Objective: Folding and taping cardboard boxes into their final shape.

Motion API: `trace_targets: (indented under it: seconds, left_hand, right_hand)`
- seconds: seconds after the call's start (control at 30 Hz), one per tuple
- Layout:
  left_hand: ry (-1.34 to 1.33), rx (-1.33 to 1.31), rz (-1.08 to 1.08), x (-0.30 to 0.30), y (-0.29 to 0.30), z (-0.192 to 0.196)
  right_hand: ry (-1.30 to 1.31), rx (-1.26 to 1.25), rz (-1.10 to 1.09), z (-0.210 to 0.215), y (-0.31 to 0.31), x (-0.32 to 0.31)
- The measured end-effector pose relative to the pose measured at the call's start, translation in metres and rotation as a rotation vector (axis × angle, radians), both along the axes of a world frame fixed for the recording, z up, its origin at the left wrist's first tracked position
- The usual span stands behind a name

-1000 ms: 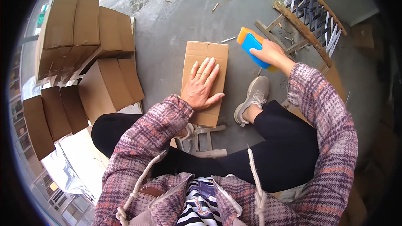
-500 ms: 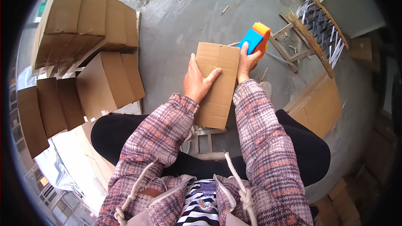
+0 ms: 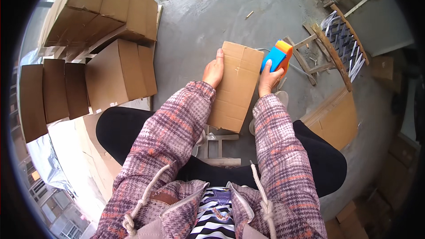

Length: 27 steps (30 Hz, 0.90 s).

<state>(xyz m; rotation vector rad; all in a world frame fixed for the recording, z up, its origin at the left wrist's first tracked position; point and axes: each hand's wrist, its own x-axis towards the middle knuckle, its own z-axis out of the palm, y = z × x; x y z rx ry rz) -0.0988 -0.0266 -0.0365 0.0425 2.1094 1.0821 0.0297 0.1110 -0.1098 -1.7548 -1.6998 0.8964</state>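
Observation:
A flat-sided brown cardboard box (image 3: 236, 90) stands between my knees, a seam crossing its upper part. My left hand (image 3: 214, 68) is closed on the box's upper left edge, thumb up along the corner; its other fingers are mostly hidden. To the right of the box, my right hand (image 3: 271, 79) grips a blue and orange tape dispenser (image 3: 277, 57), thumb on its blue side. The dispenser is close to the box's upper right edge, and a thin pale strip shows between them.
Cardboard boxes (image 3: 108, 73) are stacked at my left. A wooden stool with a woven strap seat (image 3: 341, 40) lies on its side at the far right. A flat cardboard piece (image 3: 332, 115) is by my right knee. Wooden bars (image 3: 221, 161) show beneath the box. Scraps lie on the concrete floor (image 3: 208, 13).
My left thumb has shifted from the box's front face to its left edge. In the picture, the box and both hands sit further right, and the tape dispenser is slightly lower.

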Motion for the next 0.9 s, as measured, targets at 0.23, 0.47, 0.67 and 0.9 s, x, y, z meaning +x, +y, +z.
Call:
trace_targets:
  seconds: [0.23,0.47,0.67,0.9]
  left_hand:
    - [0.623,0.143,-0.014,0.005,-0.033,0.026]
    - [-0.134,0.709,-0.209,0.031,-0.066,0.154]
    - [-0.157,0.831,-0.240,0.044,-0.104,0.151]
    - [-0.228,0.827,-0.216,0.047,-0.121,0.137]
  right_hand:
    - [0.262,0.025,0.400,0.119,0.018,0.055]
    - [0.344,-0.293,0.911,0.240,-0.032,0.091]
    - [0.139,-0.379,1.100,0.247,-0.061,0.088]
    - [0.121,-0.339,1.132,0.235,-0.074,0.090]
